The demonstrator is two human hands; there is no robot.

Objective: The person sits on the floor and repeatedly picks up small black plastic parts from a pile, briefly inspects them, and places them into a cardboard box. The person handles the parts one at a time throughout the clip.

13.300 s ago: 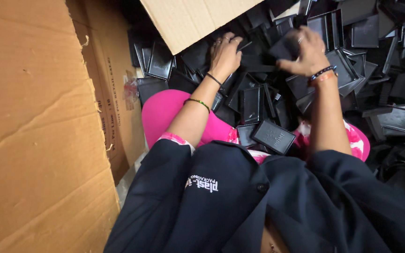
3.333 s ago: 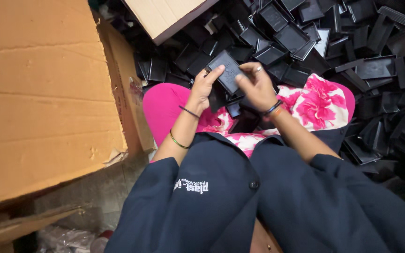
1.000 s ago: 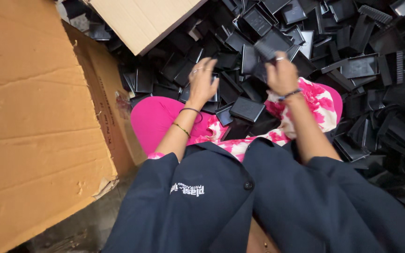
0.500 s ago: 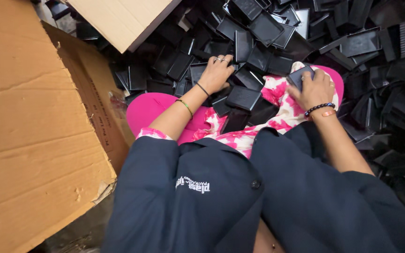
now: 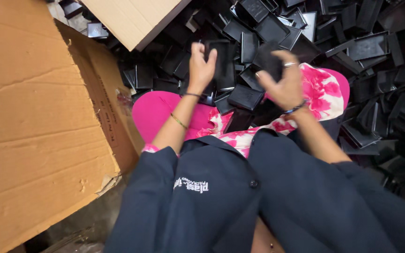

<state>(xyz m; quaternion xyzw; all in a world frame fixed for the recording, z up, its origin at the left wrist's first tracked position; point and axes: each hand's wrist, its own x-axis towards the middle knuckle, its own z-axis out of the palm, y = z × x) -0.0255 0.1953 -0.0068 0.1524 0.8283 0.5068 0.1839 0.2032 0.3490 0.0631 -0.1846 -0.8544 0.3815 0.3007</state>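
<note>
Here, black tray (image 5: 222,63) within left hand (image 5: 200,65).

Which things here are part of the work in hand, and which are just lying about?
In hand: black tray in left hand; black piece in right hand.
Lying about: pile of black trays; cardboard box; cardboard flap.

I hold a flat black plastic tray (image 5: 221,63) upright, its long side standing toward twelve o'clock. At three o'clock of it, a second black tray (image 5: 269,58) sits tilted, both above the heap of like trays.
</note>
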